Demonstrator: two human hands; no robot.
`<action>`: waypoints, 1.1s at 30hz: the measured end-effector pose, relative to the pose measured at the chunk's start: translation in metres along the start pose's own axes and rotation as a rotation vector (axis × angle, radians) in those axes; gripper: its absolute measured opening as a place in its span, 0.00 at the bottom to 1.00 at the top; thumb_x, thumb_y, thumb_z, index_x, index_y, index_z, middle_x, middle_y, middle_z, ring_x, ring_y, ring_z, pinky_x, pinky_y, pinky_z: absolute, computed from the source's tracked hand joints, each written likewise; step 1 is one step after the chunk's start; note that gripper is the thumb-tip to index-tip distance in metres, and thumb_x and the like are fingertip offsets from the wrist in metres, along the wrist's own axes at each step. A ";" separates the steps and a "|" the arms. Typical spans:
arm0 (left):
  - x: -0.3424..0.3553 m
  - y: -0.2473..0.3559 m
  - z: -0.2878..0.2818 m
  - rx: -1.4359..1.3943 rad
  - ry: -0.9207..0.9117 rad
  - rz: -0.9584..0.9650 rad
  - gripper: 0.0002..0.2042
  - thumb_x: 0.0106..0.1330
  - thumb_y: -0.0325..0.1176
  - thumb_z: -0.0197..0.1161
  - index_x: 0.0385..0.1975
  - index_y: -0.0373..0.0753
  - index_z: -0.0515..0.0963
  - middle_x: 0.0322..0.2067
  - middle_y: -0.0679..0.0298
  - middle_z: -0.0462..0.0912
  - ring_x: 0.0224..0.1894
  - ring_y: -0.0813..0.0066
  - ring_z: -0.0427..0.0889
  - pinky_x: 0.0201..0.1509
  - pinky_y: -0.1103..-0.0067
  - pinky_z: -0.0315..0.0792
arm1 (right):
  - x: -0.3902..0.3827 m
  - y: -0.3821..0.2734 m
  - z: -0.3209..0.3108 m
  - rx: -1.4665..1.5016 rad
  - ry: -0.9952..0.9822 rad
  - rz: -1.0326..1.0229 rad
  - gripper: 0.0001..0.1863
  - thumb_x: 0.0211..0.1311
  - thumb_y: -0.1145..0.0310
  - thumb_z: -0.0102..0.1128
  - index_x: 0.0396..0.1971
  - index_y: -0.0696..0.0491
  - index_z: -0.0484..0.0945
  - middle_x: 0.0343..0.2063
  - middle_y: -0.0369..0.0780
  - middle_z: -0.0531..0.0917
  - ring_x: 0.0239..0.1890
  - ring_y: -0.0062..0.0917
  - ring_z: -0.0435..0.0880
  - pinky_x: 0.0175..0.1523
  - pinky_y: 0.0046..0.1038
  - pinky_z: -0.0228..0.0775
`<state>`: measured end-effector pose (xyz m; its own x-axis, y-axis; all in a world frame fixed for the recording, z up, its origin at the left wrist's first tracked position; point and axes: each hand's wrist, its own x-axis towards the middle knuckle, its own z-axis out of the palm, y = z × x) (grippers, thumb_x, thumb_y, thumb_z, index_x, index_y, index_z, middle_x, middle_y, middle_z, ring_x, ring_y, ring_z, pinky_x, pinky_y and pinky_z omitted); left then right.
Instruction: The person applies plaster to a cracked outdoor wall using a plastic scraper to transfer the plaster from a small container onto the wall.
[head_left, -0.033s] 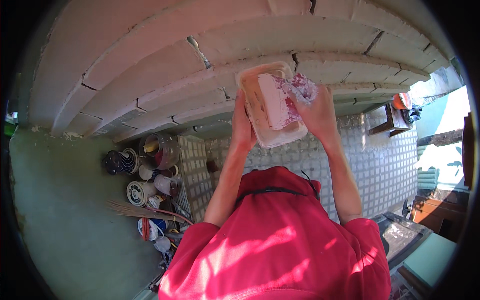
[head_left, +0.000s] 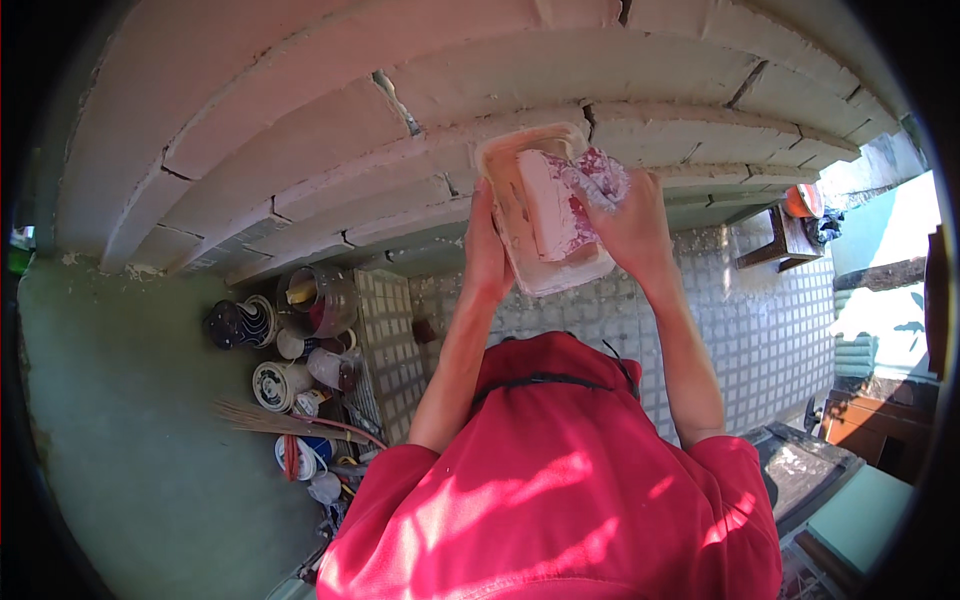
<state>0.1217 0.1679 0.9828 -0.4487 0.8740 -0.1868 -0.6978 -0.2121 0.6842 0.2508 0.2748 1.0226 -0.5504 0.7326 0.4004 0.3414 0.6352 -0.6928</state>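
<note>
In front of the wall, my left hand (head_left: 487,250) grips a shallow, pale rectangular plastic tray (head_left: 570,276) by its left side, with the fingers partly hidden behind it. Inside the tray rests a wide flat tool (head_left: 545,205); its broad part is pale pink, and its red right side is smeared with white. My right hand (head_left: 638,232) is closed around the smeared end of this tool, over the tray's right edge. Whitish residue coats the tray's bottom and walls. The tool's exact kind is hard to make out.
A pale wall (head_left: 480,80) of stacked blocks with open joints rises right behind the tray. Buckets (head_left: 275,385) and a twig broom (head_left: 285,420) stand at the left. A small wooden bench (head_left: 780,240) is at the right on the tiled floor (head_left: 740,320).
My right hand and the smeared end of the tool have shifted very slightly to the left. The tray and my left hand look almost the same.
</note>
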 end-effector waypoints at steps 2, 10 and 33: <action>0.004 -0.010 -0.002 0.055 0.027 0.021 0.28 0.71 0.54 0.36 0.61 0.39 0.61 0.56 0.59 0.70 0.56 0.67 0.72 0.61 0.70 0.67 | -0.001 0.000 0.001 -0.097 0.020 -0.116 0.10 0.49 0.70 0.63 0.28 0.63 0.79 0.22 0.52 0.80 0.26 0.46 0.79 0.34 0.36 0.69; 0.015 -0.035 -0.006 0.109 0.047 -0.019 0.29 0.71 0.54 0.37 0.61 0.37 0.61 0.55 0.59 0.70 0.56 0.68 0.73 0.60 0.71 0.68 | 0.002 0.028 -0.001 0.191 -0.168 0.101 0.10 0.44 0.74 0.58 0.26 0.65 0.78 0.21 0.55 0.78 0.32 0.52 0.77 0.34 0.36 0.70; 0.040 -0.065 0.005 0.170 0.029 -0.056 0.32 0.70 0.57 0.37 0.62 0.35 0.60 0.57 0.57 0.69 0.57 0.68 0.72 0.61 0.71 0.67 | 0.004 0.061 -0.011 0.211 -0.163 0.156 0.10 0.47 0.71 0.62 0.26 0.64 0.79 0.22 0.55 0.79 0.32 0.50 0.79 0.35 0.38 0.71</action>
<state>0.1521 0.2188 0.9346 -0.4289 0.8690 -0.2466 -0.6192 -0.0841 0.7807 0.2774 0.3195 0.9884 -0.6244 0.7577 0.1899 0.2748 0.4406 -0.8546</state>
